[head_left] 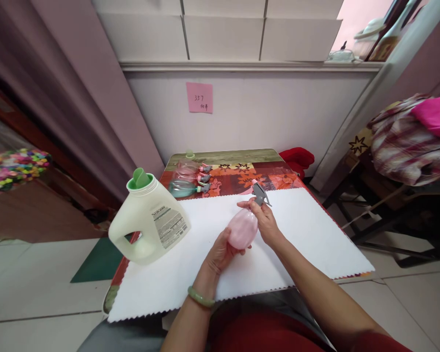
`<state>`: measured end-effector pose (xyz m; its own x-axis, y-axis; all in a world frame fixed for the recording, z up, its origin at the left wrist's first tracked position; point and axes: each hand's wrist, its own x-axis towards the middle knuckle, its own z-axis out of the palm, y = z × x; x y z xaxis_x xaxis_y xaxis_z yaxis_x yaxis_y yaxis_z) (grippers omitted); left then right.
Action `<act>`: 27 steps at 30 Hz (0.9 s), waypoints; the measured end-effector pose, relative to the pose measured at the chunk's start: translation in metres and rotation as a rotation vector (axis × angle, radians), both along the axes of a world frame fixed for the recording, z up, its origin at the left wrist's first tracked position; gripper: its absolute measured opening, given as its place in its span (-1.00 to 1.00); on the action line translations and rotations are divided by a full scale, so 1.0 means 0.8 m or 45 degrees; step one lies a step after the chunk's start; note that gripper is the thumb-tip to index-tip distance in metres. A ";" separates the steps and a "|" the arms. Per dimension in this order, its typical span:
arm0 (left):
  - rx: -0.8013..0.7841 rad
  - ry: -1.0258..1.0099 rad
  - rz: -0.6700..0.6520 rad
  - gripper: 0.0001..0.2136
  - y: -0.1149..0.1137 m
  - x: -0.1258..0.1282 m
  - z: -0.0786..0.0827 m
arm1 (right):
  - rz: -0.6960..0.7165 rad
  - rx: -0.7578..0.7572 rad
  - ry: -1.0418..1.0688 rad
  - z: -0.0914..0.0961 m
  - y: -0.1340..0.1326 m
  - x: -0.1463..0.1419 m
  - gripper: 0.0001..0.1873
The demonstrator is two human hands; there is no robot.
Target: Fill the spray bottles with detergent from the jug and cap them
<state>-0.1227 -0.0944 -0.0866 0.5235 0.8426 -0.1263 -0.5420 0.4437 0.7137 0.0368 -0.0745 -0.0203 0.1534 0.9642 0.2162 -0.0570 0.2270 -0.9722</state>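
A pink spray bottle point(243, 229) with a grey trigger head point(259, 193) is held tilted above the white mat point(300, 239). My left hand point(222, 250) cups the round body from below and the left side. Up at the neck, my right hand point(263, 219) has its fingers closed around the base of the trigger head. Whether the head is screwed tight cannot be seen under the fingers. To the left stands a large pale jug point(150, 220) with a handle, a printed label and a green spout in its uncapped mouth.
Several clear spray bottles point(185, 177), pink and green, lie on their sides at the table's back left. A small green cap point(189, 154) sits behind them. A wall bears a pink note point(199, 98). At right, clothes point(407, 142) are piled on dark furniture.
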 end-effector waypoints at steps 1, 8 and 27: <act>0.048 0.007 0.004 -0.40 -0.001 0.000 0.001 | -0.005 -0.011 0.003 0.002 0.000 0.001 -0.55; 0.138 0.024 0.058 -0.44 -0.001 0.000 0.010 | -0.049 -0.093 0.066 0.003 -0.003 -0.008 -0.53; -0.016 0.035 0.142 -0.28 0.005 0.006 0.009 | 0.020 -0.371 -0.465 -0.042 0.009 0.064 -0.23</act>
